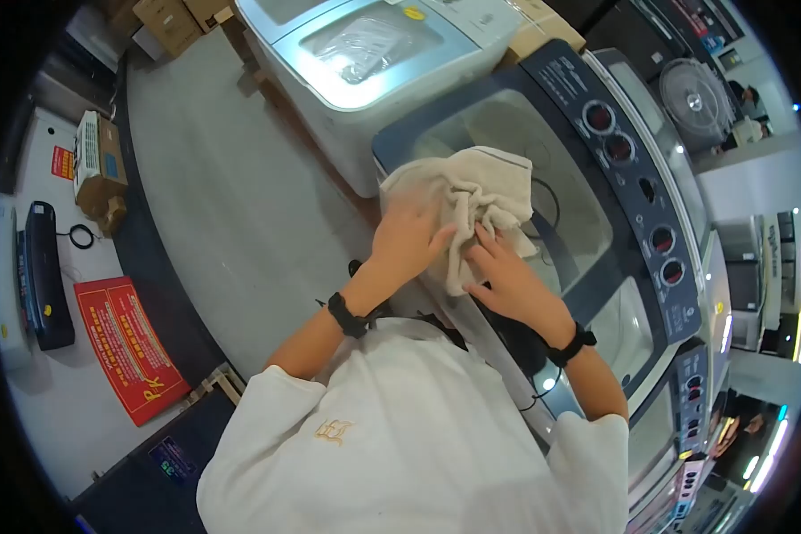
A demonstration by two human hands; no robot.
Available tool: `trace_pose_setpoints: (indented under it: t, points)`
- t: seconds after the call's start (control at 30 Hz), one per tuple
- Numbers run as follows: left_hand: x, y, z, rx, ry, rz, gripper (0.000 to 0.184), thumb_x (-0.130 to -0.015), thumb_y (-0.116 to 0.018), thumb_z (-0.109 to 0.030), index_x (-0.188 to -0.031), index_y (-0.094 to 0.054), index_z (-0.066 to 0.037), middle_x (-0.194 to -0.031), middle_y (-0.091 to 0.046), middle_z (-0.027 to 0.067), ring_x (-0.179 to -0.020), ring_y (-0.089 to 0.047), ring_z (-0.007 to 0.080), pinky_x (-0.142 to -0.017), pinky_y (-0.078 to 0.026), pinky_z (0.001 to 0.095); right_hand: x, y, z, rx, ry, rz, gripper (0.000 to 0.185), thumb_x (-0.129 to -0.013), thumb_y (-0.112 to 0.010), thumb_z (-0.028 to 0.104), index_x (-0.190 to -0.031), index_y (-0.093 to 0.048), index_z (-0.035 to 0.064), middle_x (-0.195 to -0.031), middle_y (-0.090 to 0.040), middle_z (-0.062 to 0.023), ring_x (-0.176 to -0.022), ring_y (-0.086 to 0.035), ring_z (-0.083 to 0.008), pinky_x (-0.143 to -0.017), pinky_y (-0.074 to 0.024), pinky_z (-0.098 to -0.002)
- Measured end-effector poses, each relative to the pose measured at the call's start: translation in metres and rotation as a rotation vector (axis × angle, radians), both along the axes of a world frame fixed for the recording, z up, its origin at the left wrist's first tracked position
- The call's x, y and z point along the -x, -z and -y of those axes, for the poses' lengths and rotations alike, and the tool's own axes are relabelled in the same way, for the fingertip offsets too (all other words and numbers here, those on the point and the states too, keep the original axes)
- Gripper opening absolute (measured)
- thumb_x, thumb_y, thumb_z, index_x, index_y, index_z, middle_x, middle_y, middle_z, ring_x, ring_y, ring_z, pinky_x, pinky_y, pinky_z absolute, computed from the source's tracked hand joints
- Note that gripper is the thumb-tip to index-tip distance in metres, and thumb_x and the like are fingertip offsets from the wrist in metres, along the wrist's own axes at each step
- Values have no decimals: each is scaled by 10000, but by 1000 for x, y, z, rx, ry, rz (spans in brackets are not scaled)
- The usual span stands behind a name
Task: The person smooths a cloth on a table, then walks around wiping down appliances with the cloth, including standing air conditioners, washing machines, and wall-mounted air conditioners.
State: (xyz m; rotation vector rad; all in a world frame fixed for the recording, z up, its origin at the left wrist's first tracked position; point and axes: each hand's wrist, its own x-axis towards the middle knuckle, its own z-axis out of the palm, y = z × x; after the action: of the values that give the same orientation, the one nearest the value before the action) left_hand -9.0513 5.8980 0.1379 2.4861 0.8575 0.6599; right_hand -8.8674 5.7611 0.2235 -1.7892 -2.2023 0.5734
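Observation:
A crumpled beige cloth (pixel 498 182) lies over the near left part of a washing machine's dark-framed lid (pixel 587 182). My left hand (pixel 411 233) is on the cloth's left side, its fingers blurred and partly hidden by the fabric. On the cloth's lower right edge rests my right hand (pixel 510 276), fingers apart, with the fingertips against the folds. Knobs line the dark control panel (pixel 636 178) to the right of the lid. Each wrist wears a black band.
A white washing machine (pixel 365 53) with a light blue lid stands beyond. Grey floor (pixel 231 169) stretches to the left, with a red sign (pixel 132 347) and a cardboard box (pixel 100 165) on a white surface. More machines line the right side.

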Motion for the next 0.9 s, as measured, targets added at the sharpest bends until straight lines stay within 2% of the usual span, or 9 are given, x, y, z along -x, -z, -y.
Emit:
trace_pose_setpoints:
  t: [0.07,0.17,0.27,0.37,0.47,0.53,0.6,0.7,0.9]
  points:
    - [2,0,-30,-4,33,42,638,-952,-667,-359,-1434,-531,36,-1537,-459,247,-1444,-403,442,-1198,-326,542,4,4,-39,-19,-13,-32,418,-826,-771,189,-1143,-575,0,-1425,-486,-277,-1300,-471,-543,-1041,-473,-514]
    - [14,-15,-81,-85,90,113,641,-950,-668,-375,-1414,-540,49,-1524,-477,236,-1452,-400,433,-1204,-322,533,12,-7,-96,212,20,-133,414,-818,-759,174,-1146,-580,-4,-1345,-526,-249,-1224,-507,-539,-993,-491,-513]
    - [25,-58,-147,-278,96,52,632,-953,-664,-383,-1404,-550,44,-1510,-495,226,-1460,-398,418,-1207,-319,534,22,-4,-154,199,59,-101,408,-855,-750,212,-1170,-569,25,-1503,-439,-263,-1308,-477,-522,-1066,-440,-529]
    - [33,-91,-207,-499,52,-5,628,-952,-665,-385,-1403,-553,38,-1506,-503,225,-1461,-401,412,-1206,-317,539,26,27,-221,-140,-7,244,448,-869,-748,261,-1202,-564,25,-1541,-414,-272,-1380,-436,-487,-1111,-397,-545]
    - [54,-96,-276,-633,32,-12,622,-962,-654,-386,-1415,-549,28,-1518,-494,228,-1455,-409,417,-1202,-315,552,27,51,-285,-230,-43,226,506,-911,-719,292,-1304,-548,23,-1590,-365,-274,-1448,-383,-451,-1159,-346,-549]
    - [63,-81,-317,-653,32,-60,618,-983,-628,-391,-1431,-538,26,-1533,-481,230,-1450,-412,424,-1200,-311,562,28,59,-314,-147,-17,135,532,-947,-680,297,-1378,-522,29,-1616,-344,-254,-1466,-366,-445,-1184,-325,-539]
    - [77,-34,-355,-467,12,-147,610,-1014,-582,-395,-1454,-518,21,-1547,-467,232,-1448,-409,434,-1199,-305,573,25,64,-335,-107,-20,124,566,-993,-620,300,-1483,-477,57,-1635,-354,-193,-1487,-355,-411,-1221,-284,-548]
    - [99,34,-390,-248,-16,-283,603,-1051,-517,-396,-1490,-478,16,-1557,-451,241,-1443,-400,458,-1202,-288,584,12,48,-350,-49,45,123,567,-999,-608,304,-1501,-471,79,-1636,-375,-151,-1494,-365,-365,-1239,-252,-552]
    - [102,5,-440,-8,209,-310,602,-1066,-494,-356,-1534,-418,15,-1594,-385,271,-1471,-342,488,-1226,-249,559,-45,47,-390,100,257,-1,460,-1019,-552,225,-1451,-552,67,-1601,-443,-141,-1501,-372,-325,-1250,-243,-536]
